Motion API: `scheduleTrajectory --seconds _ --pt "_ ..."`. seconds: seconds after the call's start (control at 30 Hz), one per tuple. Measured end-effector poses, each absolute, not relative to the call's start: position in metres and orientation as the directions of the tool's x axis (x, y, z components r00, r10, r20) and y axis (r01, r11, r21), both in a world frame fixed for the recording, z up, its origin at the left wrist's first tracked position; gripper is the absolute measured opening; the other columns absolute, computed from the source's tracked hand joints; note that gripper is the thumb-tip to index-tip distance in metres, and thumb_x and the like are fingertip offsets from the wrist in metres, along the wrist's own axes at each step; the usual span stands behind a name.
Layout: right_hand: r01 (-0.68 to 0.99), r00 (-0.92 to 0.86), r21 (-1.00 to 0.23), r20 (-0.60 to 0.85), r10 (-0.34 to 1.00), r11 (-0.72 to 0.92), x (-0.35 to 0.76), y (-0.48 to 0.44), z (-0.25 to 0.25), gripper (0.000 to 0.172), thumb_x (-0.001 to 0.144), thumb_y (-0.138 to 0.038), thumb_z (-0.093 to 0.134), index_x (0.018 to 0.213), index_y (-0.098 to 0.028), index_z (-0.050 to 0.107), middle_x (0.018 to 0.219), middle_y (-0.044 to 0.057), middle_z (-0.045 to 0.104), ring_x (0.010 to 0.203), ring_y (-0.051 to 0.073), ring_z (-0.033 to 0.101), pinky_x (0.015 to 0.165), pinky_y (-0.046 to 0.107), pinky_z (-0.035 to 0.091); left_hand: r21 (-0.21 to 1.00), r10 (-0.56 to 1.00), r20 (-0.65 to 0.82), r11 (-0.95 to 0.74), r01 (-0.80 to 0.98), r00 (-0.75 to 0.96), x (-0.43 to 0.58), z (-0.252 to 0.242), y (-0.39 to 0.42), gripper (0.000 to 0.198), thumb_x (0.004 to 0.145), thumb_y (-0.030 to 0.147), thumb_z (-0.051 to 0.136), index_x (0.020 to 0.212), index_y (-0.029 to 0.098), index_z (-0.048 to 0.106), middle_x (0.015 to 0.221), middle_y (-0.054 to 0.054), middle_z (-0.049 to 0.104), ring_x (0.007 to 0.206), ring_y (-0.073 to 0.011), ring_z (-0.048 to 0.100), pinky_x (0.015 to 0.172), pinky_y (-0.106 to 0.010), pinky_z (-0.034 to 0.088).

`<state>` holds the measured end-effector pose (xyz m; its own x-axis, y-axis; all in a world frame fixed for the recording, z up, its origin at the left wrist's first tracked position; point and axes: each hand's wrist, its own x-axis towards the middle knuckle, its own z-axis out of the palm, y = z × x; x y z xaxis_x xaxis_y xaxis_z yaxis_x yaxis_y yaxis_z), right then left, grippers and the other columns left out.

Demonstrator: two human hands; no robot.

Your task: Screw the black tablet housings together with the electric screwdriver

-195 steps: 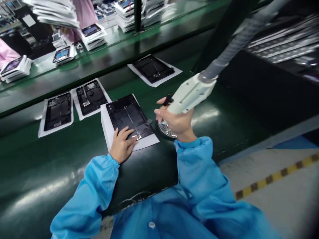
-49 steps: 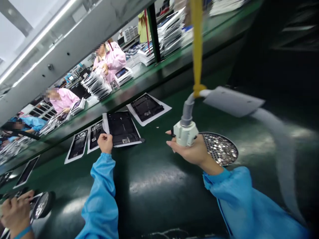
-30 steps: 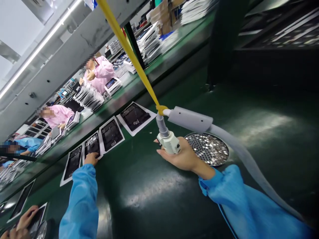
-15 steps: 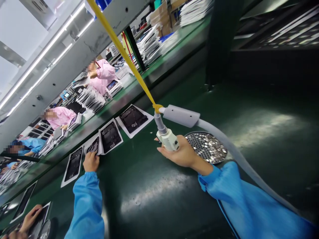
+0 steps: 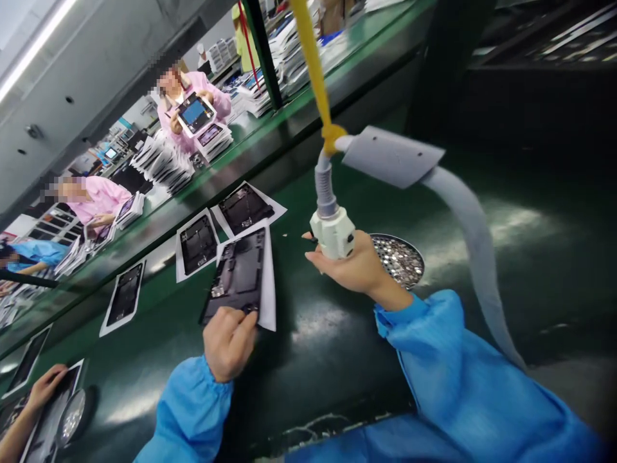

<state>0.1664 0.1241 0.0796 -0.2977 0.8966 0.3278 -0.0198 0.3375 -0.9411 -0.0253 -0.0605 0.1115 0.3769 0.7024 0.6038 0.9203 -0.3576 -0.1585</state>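
My left hand (image 5: 230, 344) is closed on the near edge of a black tablet housing (image 5: 243, 267), which lies on a white sheet (image 5: 268, 283) and is tilted over the green bench. Metal parts show in the housing's corners. In my right hand (image 5: 351, 270) is a pale, blocky hand tool (image 5: 332, 233) with a ribbed grey neck. A yellow strap (image 5: 311, 58) holds it from above, and a thick grey hose (image 5: 475, 218) runs from it past my right sleeve. Behind my right wrist sits a round perforated tray (image 5: 400, 258) of small shiny silver pieces.
More black housings on white sheets (image 5: 197, 244) lie along the green bench (image 5: 308, 360). At lower left, a co-worker's hand (image 5: 45, 386) touches another housing beside a second round tray (image 5: 73, 415). Across a raised ledge, people in pink (image 5: 103, 193) handle tablet parts among paper stacks (image 5: 161, 164).
My left hand has brought a housing with its sheet from the row toward me and to the right. The tool stays in my right hand. A person opposite now holds up a panel.
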Motion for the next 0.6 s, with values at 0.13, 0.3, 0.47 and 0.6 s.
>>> scheduleTrajectory --seconds 0.13,0.3,0.47,0.6 --pt "-0.07 -0.238 -0.958 0.288 0.928 0.279 0.18 0.137 0.084 0.016 0.064 -0.024 0.071 0.077 -0.018 0.065 0.047 -0.003 0.056 0.041 0.013 0.052 0.046 0.029 0.046 -0.084 0.728 0.551 -0.438 0.895 0.408 0.025 0.092 -0.046 0.015 0.085 0.008 0.059 0.099 0.012 0.062 0.077 -0.006 0.061 0.07 -0.0162 0.053 0.059 -0.027 0.045" --pt "-0.136 -0.118 -0.95 0.297 0.948 0.281 0.195 0.159 0.082 0.015 0.061 -0.023 0.073 0.069 -0.02 0.062 0.045 -0.005 0.053 0.039 0.012 0.051 0.043 0.029 0.047 0.011 0.863 0.3 -0.429 0.903 0.406 0.045 0.061 -0.031 0.02 0.095 0.021 0.048 0.103 0.017 0.066 0.091 -0.009 0.065 0.079 -0.0181 0.056 0.06 -0.028 0.049" --pt "-0.122 -0.062 -0.948 0.303 0.951 0.294 0.203 0.175 0.077 0.015 0.062 -0.022 0.072 0.07 -0.021 0.059 0.046 -0.006 0.052 0.039 0.01 0.051 0.042 0.028 0.046 0.212 0.916 0.245 -0.371 0.904 0.318 0.027 0.045 -0.03 0.022 0.095 0.025 0.048 0.098 0.019 0.07 0.098 -0.009 0.065 0.088 -0.0186 0.06 0.075 -0.031 0.054" --pt "-0.114 -0.028 -0.947 0.307 0.951 0.302 0.201 0.181 0.077 0.014 0.063 -0.019 0.07 0.07 -0.02 0.058 0.047 -0.007 0.051 0.039 0.01 0.051 0.042 0.028 0.047 0.306 0.912 0.307 -0.365 0.879 0.271 0.023 0.037 -0.03 0.021 0.094 0.024 0.05 0.098 0.019 0.07 0.099 -0.008 0.066 0.089 -0.0174 0.062 0.078 -0.029 0.055"
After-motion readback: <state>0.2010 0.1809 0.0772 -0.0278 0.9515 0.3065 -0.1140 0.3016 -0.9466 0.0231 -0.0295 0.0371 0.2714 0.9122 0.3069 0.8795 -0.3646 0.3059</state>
